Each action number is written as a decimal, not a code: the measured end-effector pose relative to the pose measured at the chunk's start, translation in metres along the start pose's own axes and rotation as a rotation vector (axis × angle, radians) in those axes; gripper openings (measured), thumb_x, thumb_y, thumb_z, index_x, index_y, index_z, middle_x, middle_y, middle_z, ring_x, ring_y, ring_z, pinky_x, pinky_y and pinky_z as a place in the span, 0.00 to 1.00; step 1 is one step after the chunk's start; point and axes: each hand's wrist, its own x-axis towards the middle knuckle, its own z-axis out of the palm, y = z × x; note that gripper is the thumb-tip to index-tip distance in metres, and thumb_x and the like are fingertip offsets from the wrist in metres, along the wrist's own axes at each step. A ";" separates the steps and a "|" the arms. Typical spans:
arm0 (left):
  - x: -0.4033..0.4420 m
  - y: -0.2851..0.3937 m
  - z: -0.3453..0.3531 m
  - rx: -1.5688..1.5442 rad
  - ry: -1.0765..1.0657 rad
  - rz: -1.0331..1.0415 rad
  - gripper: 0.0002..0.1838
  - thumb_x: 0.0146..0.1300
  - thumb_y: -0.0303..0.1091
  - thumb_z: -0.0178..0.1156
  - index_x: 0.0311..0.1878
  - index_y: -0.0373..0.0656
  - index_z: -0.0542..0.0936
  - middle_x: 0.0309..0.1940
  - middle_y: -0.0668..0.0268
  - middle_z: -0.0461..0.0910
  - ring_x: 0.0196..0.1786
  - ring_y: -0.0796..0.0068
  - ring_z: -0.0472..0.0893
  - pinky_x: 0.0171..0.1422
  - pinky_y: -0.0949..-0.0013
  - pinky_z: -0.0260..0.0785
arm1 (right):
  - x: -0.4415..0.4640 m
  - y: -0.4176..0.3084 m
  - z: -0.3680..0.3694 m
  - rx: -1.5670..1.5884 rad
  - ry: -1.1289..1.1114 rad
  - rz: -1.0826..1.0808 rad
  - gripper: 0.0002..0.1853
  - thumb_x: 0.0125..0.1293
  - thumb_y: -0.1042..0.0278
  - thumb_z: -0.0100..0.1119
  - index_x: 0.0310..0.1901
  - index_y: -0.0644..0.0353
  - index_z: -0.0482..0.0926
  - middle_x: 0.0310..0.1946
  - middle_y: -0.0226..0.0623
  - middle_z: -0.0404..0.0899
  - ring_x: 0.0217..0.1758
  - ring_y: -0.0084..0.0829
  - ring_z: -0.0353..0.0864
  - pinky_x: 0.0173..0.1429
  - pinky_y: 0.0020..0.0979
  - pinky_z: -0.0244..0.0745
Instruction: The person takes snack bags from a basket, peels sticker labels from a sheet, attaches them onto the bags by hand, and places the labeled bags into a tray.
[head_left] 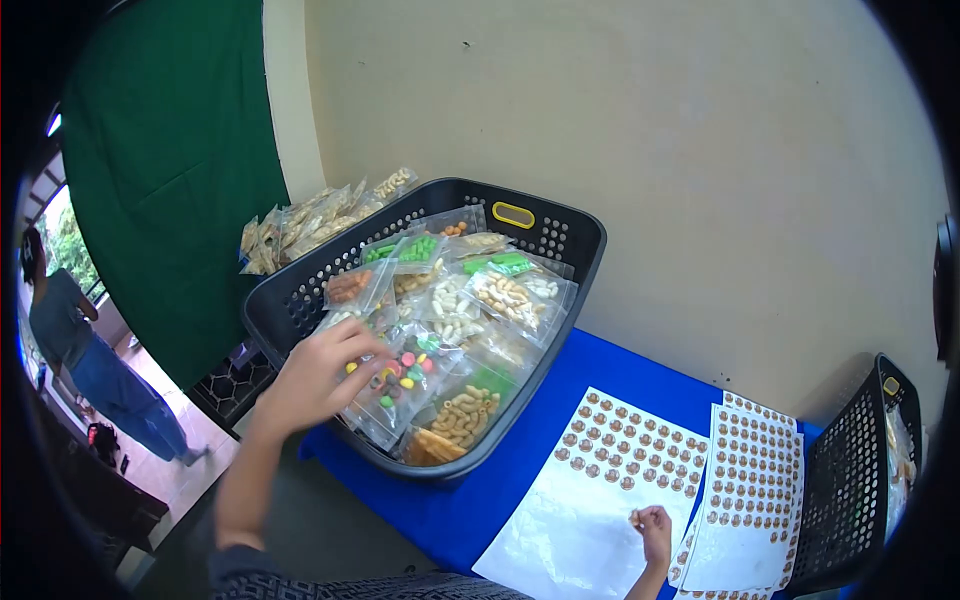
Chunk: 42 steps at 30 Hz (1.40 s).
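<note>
My left hand (325, 375) is over the near left side of a large black basket (590, 255). Its fingers curl onto a clear plastic bag of coloured candies (408, 372) and seem to pinch its upper edge; the thumb is partly hidden. Around that bag lie bags of curved tan snacks (462, 415), white pieces (450, 305) and green pieces (410, 250). Low on the right, my right hand (655, 535) pinches a small brown round sticker (635, 518) above a partly used sticker sheet (560, 510).
More sticker sheets (750, 500) overlap on the blue tablecloth (620, 360). Another black basket (850, 490) with bags stands at the right. Packed snack bags (320, 220) are piled behind the big basket. A person (85, 350) stands beyond the green curtain (170, 180).
</note>
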 end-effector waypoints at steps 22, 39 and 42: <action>0.026 -0.045 -0.022 -0.433 0.670 0.283 0.16 0.50 0.35 0.59 0.41 0.39 0.71 0.43 0.58 0.71 0.49 0.62 0.71 0.53 0.60 0.64 | -0.132 -0.015 0.043 0.126 0.378 -0.078 0.14 0.54 0.77 0.55 0.42 0.71 0.69 0.27 0.34 0.73 0.33 0.22 0.74 0.40 0.20 0.68; -0.086 0.175 0.226 -2.171 -0.405 -0.597 0.25 0.50 0.17 0.51 0.53 0.44 0.61 0.48 0.60 0.66 0.53 0.65 0.68 0.58 0.57 0.61 | -0.169 -0.125 0.047 0.275 0.469 -0.462 0.05 0.54 0.79 0.55 0.32 0.68 0.72 0.28 0.35 0.75 0.33 0.21 0.74 0.42 0.21 0.68; -0.086 0.190 0.231 -2.261 -0.448 -0.750 0.25 0.49 0.15 0.50 0.52 0.45 0.63 0.50 0.60 0.66 0.53 0.63 0.68 0.60 0.52 0.58 | -0.167 -0.123 0.042 0.243 0.536 -0.495 0.05 0.53 0.80 0.56 0.32 0.68 0.72 0.29 0.35 0.75 0.35 0.21 0.74 0.42 0.21 0.68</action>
